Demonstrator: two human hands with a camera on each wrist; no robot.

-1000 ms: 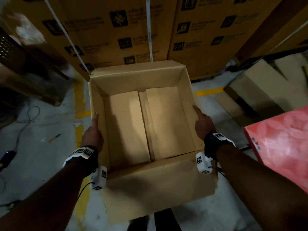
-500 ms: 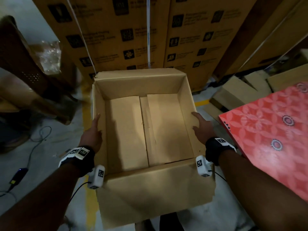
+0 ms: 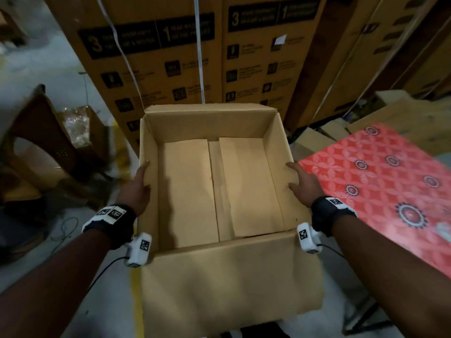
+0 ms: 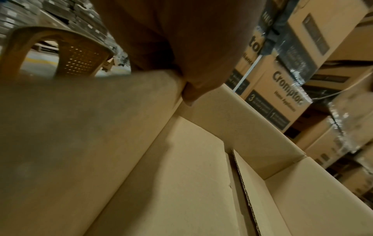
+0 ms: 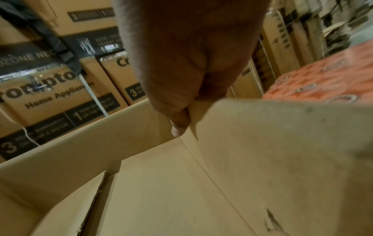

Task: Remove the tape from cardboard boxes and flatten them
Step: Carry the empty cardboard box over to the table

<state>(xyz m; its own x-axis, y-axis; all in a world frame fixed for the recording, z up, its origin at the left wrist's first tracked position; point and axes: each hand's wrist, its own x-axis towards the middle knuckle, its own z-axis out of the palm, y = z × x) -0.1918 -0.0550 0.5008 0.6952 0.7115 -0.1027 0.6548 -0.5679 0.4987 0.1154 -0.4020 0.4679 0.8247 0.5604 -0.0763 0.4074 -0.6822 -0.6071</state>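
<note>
Stacked cartons [image 3: 263, 57] stood behind an open cardboard box [image 3: 219, 276], its side walls pinched by left hand [image 3: 136, 189] and right hand [image 3: 303, 184]; carrying it level seemed wise.

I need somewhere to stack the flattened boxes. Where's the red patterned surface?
In the head view, the red patterned surface lies at the right, just beyond the right hand gripping the open box.

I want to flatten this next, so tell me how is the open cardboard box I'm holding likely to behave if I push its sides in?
The open cardboard box looks empty, so probably light. With top flaps open, its walls will likely flex under the left hand and right hand.
</note>
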